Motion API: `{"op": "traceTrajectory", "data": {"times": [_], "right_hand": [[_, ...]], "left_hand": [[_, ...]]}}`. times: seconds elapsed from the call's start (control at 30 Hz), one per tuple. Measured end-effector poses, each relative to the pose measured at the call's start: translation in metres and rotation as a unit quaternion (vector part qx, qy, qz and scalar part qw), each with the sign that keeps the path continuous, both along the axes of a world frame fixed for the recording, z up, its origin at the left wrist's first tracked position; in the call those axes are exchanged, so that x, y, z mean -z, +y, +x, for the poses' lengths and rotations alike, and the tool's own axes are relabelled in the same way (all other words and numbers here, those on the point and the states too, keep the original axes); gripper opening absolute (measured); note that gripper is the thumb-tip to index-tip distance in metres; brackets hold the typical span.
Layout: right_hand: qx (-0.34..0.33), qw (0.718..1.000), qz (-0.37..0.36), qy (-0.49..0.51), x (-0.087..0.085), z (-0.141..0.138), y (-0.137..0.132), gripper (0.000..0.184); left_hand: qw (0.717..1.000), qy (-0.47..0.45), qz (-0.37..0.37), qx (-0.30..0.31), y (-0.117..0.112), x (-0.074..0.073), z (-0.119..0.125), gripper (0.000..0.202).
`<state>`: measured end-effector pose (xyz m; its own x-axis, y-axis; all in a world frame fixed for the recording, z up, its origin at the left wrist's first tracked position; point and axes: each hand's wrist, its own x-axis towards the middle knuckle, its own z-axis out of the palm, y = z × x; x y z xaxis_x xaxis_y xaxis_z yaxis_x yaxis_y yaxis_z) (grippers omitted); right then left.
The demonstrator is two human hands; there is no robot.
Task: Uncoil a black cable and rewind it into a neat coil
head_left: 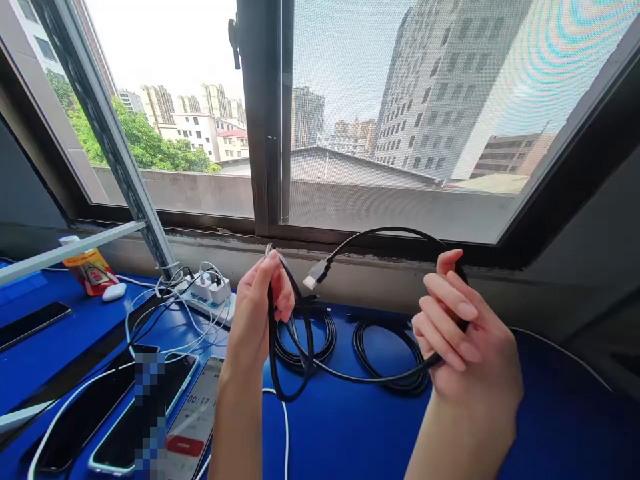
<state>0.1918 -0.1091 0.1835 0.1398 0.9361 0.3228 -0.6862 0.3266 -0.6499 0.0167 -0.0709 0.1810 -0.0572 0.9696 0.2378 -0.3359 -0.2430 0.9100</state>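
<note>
A black USB cable (370, 380) runs between my two hands above the blue table. My left hand (257, 300) pinches loops of it between thumb and fingers, and the loops hang below. My right hand (457, 327) has its fingers curled round another stretch of the same cable. From the right hand an end arcs up and left to a USB plug (317, 273), which hangs free between the hands. Behind them, two coiled black cables lie on the table: one coil (327, 340) partly hidden by the held loops, the other coil (363, 350) nearer my right hand.
Several phones lie at the lower left; one phone (193, 420) shows a timer. A power strip (200, 300) with chargers and tangled white cords stands by a metal post (120, 153). An orange pouch (90, 270) is further left. The window sill (360, 267) bounds the blue table (350, 440).
</note>
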Motion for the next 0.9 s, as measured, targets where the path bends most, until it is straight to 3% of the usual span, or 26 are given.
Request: {"op": "traceTrajectory", "data": {"times": [0.13,0.3,0.4,0.63,0.8,0.9], "right_hand": [[0.133,0.986,-0.041,0.087,-0.002,-0.001,0.01,0.043],[0.263,0.963,-0.057,0.016,0.006,0.001,0.017,0.055],[0.304,0.95,-0.065,-0.037,0.01,0.008,0.018,0.063],[0.255,0.946,-0.122,-0.161,0.013,0.021,0.012,0.079],[0.132,0.954,-0.09,-0.254,0.012,0.005,0.004,0.098],[0.048,0.947,-0.052,-0.313,0.017,-0.013,0.005,0.094]], "left_hand": [[0.999,-0.021,0.017,-0.047,-0.003,-0.002,-0.002,0.038],[0.995,-0.049,-0.01,-0.086,-0.006,-0.007,-0.013,0.041],[0.99,-0.086,0.005,-0.11,-0.008,-0.009,-0.02,0.043],[0.982,-0.122,0.031,-0.143,-0.019,-0.008,-0.031,0.035],[0.991,-0.093,-0.006,-0.094,-0.031,-0.012,-0.027,0.043],[0.994,-0.086,-0.019,-0.064,-0.036,-0.011,-0.021,0.044]]}}
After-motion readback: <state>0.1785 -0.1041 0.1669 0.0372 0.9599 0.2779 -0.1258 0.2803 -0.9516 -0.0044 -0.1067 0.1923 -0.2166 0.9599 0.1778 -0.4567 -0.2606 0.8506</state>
